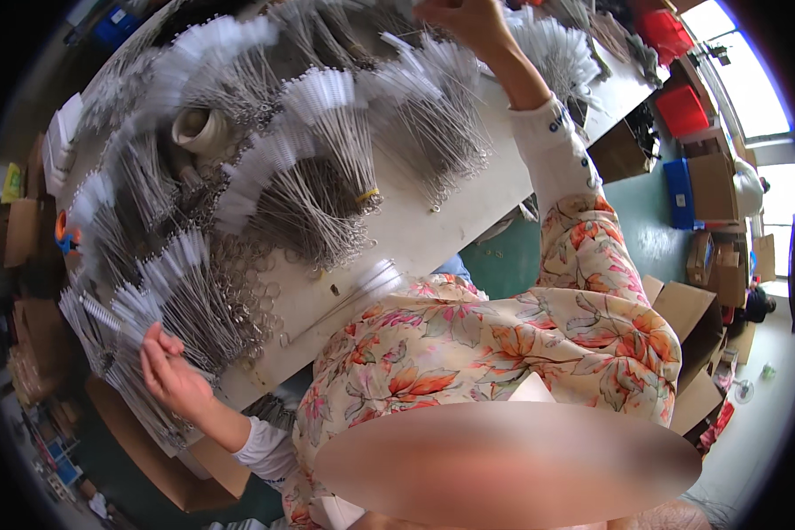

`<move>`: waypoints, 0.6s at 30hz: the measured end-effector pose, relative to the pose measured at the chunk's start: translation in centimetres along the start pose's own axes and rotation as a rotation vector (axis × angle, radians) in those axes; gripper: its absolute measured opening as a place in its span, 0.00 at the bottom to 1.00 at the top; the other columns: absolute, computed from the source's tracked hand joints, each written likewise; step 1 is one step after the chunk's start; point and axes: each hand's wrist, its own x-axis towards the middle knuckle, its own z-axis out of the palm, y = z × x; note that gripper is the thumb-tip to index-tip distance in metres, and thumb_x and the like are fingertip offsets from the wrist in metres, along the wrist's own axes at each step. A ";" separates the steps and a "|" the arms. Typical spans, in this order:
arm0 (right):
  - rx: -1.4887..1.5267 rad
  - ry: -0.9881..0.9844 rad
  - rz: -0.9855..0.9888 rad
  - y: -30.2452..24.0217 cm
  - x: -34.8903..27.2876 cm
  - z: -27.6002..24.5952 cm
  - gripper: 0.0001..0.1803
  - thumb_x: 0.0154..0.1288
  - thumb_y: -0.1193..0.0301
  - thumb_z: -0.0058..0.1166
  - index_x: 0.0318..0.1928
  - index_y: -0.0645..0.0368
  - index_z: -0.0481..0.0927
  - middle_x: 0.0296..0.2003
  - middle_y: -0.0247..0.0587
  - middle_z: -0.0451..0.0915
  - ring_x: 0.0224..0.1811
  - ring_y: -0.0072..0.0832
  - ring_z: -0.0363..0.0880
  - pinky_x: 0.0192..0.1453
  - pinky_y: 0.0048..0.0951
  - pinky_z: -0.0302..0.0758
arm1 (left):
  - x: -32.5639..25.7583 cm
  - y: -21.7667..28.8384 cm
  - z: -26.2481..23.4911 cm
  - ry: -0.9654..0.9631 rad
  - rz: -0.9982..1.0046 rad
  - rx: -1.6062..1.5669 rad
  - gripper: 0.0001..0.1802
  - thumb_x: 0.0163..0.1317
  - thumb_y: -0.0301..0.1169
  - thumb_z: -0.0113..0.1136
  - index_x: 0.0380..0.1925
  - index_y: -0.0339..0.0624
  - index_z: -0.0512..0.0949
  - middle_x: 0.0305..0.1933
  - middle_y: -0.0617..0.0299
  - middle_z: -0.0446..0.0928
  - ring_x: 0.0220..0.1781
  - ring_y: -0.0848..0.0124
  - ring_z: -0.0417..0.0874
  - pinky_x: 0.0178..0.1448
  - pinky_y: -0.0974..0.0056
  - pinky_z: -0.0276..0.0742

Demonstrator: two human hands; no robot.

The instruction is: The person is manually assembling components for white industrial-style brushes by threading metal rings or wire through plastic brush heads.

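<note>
My left hand [174, 377] is at the table's near left side, beside bundles of thin wire-handled brushes [185, 278] with pale bristles. Its fingers are loosely bent and apart. A single white-bristled brush tip [102, 314] sticks out just beyond the fingertips; I see no firm grip on it. My right hand [473, 22] reaches far across the table to the top edge, above more brushes [442, 75]. Its fingers are curled together and partly cut off, so what they hold is hidden. A fuller brush bundle [331, 115] tied with a yellow band lies between my hands.
The pale table [415, 225] carries several brush piles and a beige cylinder [200, 130]. A few loose brushes [362, 287] lie at the near edge. Orange-handled scissors [64, 234] are at the left. Cardboard boxes [693, 322] and red bins [680, 110] stand to the right.
</note>
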 end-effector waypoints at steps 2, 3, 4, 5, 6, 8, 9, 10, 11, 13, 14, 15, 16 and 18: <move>-0.042 -0.037 -0.007 -2.5 -0.9 0.9 0.10 0.58 0.70 0.57 0.32 0.67 0.79 0.23 0.30 0.77 0.23 0.14 0.70 0.26 0.17 0.68 | -0.6 0.9 2.2 0.037 -0.042 0.028 0.15 0.67 0.31 0.46 0.41 0.27 0.75 0.26 0.67 0.65 0.26 0.82 0.59 0.28 0.76 0.56; 0.174 -0.078 -0.041 -3.1 -1.0 2.2 0.11 0.62 0.69 0.53 0.33 0.67 0.79 0.23 0.31 0.77 0.23 0.15 0.70 0.26 0.18 0.67 | -0.9 1.7 3.3 0.063 -0.091 0.042 0.14 0.67 0.30 0.46 0.41 0.28 0.75 0.25 0.67 0.66 0.24 0.83 0.58 0.25 0.78 0.54; 0.384 -0.122 -0.073 -3.9 -1.4 3.7 0.13 0.66 0.68 0.49 0.33 0.67 0.79 0.24 0.31 0.77 0.23 0.15 0.70 0.25 0.18 0.67 | -1.1 2.3 4.5 0.008 -0.096 0.039 0.14 0.67 0.30 0.46 0.42 0.29 0.76 0.24 0.68 0.66 0.21 0.84 0.57 0.23 0.79 0.51; 0.395 -0.158 -0.082 -4.8 -2.1 5.0 0.13 0.66 0.68 0.49 0.33 0.67 0.79 0.24 0.31 0.77 0.23 0.15 0.70 0.25 0.18 0.67 | -1.2 3.2 5.8 -0.044 -0.102 0.044 0.14 0.67 0.30 0.46 0.42 0.30 0.76 0.23 0.69 0.66 0.19 0.85 0.56 0.21 0.80 0.49; 0.562 -0.289 -0.148 -5.6 -3.1 6.4 0.14 0.68 0.67 0.46 0.33 0.67 0.79 0.24 0.31 0.77 0.22 0.17 0.71 0.26 0.20 0.68 | -1.3 3.4 7.2 -0.095 -0.046 0.038 0.13 0.67 0.30 0.47 0.43 0.31 0.75 0.23 0.68 0.67 0.18 0.85 0.57 0.20 0.80 0.50; 0.904 -0.361 -0.120 -8.6 -6.7 10.0 0.15 0.68 0.66 0.45 0.35 0.65 0.80 0.25 0.34 0.79 0.23 0.22 0.74 0.28 0.24 0.71 | -1.0 3.6 10.1 -0.188 0.075 0.023 0.12 0.66 0.27 0.48 0.44 0.32 0.75 0.24 0.67 0.70 0.17 0.85 0.62 0.19 0.80 0.55; 1.067 -0.288 -0.025 -10.0 -8.5 11.8 0.14 0.66 0.66 0.46 0.36 0.64 0.81 0.25 0.37 0.80 0.23 0.25 0.75 0.29 0.27 0.72 | -0.6 3.3 11.8 -0.239 0.144 0.008 0.11 0.65 0.25 0.49 0.45 0.33 0.74 0.25 0.65 0.72 0.18 0.85 0.65 0.19 0.79 0.59; 1.200 -0.632 -0.078 -10.0 -8.6 11.8 0.13 0.66 0.68 0.49 0.44 0.65 0.75 0.34 0.37 0.80 0.34 0.26 0.80 0.44 0.25 0.78 | -0.4 3.1 13.3 -0.253 0.126 -0.026 0.11 0.64 0.23 0.50 0.46 0.34 0.74 0.26 0.64 0.73 0.18 0.84 0.67 0.20 0.78 0.63; 1.191 -0.636 -0.067 -10.9 -10.1 12.8 0.13 0.72 0.68 0.39 0.42 0.66 0.71 0.35 0.36 0.77 0.38 0.27 0.78 0.46 0.25 0.75 | -0.1 3.3 14.7 -0.277 0.107 -0.056 0.12 0.62 0.21 0.51 0.46 0.35 0.74 0.27 0.63 0.75 0.19 0.83 0.70 0.21 0.77 0.66; 0.962 -0.767 -0.019 -12.4 -12.8 14.0 0.13 0.71 0.66 0.41 0.41 0.65 0.72 0.36 0.37 0.76 0.41 0.26 0.76 0.45 0.25 0.74 | 0.5 1.7 16.3 -0.327 0.214 0.006 0.11 0.61 0.19 0.53 0.44 0.35 0.75 0.29 0.62 0.76 0.20 0.81 0.72 0.23 0.76 0.70; 0.612 -0.741 -0.030 -14.1 -13.9 13.7 0.13 0.69 0.65 0.45 0.45 0.62 0.73 0.41 0.40 0.73 0.47 0.26 0.72 0.47 0.25 0.72 | 1.1 0.8 16.3 -0.237 0.425 0.087 0.10 0.60 0.19 0.53 0.42 0.35 0.75 0.30 0.62 0.76 0.21 0.80 0.73 0.23 0.75 0.71; 0.625 -0.604 -0.329 -13.2 -14.3 14.6 0.16 0.66 0.66 0.50 0.50 0.59 0.72 0.46 0.41 0.71 0.50 0.24 0.69 0.50 0.25 0.71 | 1.6 0.1 16.3 -0.166 0.638 0.161 0.08 0.60 0.18 0.52 0.40 0.35 0.75 0.31 0.63 0.75 0.21 0.78 0.74 0.23 0.74 0.71; 0.810 -0.539 -0.381 -12.8 -14.3 15.0 0.15 0.65 0.67 0.51 0.50 0.58 0.74 0.48 0.41 0.70 0.51 0.24 0.68 0.51 0.25 0.70 | 2.1 -0.4 15.8 -0.068 0.718 0.293 0.05 0.58 0.18 0.55 0.35 0.34 0.74 0.30 0.62 0.73 0.24 0.75 0.76 0.25 0.73 0.74; 0.774 -0.361 -0.475 -11.5 -13.7 14.4 0.14 0.63 0.68 0.53 0.47 0.59 0.78 0.49 0.40 0.71 0.53 0.24 0.68 0.53 0.27 0.69 | 1.4 0.7 15.5 0.032 0.620 -0.083 0.06 0.54 0.19 0.60 0.32 0.32 0.74 0.30 0.58 0.73 0.31 0.72 0.79 0.33 0.73 0.79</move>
